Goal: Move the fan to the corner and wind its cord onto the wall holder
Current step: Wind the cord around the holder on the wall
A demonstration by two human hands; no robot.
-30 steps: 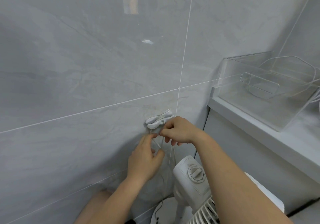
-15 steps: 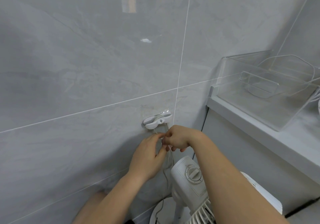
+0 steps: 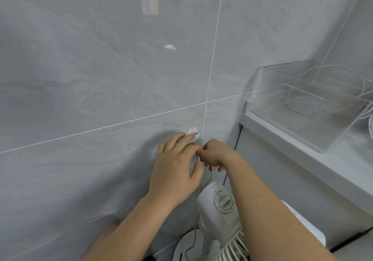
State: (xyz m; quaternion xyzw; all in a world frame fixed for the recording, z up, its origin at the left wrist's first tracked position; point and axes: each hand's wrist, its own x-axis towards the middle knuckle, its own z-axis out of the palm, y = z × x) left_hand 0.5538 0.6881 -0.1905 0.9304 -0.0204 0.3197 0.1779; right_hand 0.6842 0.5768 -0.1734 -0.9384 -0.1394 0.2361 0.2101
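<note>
- The white fan (image 3: 220,218) stands in the corner under the wall holder (image 3: 192,133).
- Left hand (image 3: 174,165) rests fingers on the holder, holding nothing visible.
- Right hand (image 3: 215,153) pinches the thin cord (image 3: 207,180); best keep it taut, looping snugly around the holder's arms.

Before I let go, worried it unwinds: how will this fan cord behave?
Probably floppy: the cord hangs in a loose curve below the right hand. It looks thin and light, so it may slip off the small holder the left hand touches.
</note>
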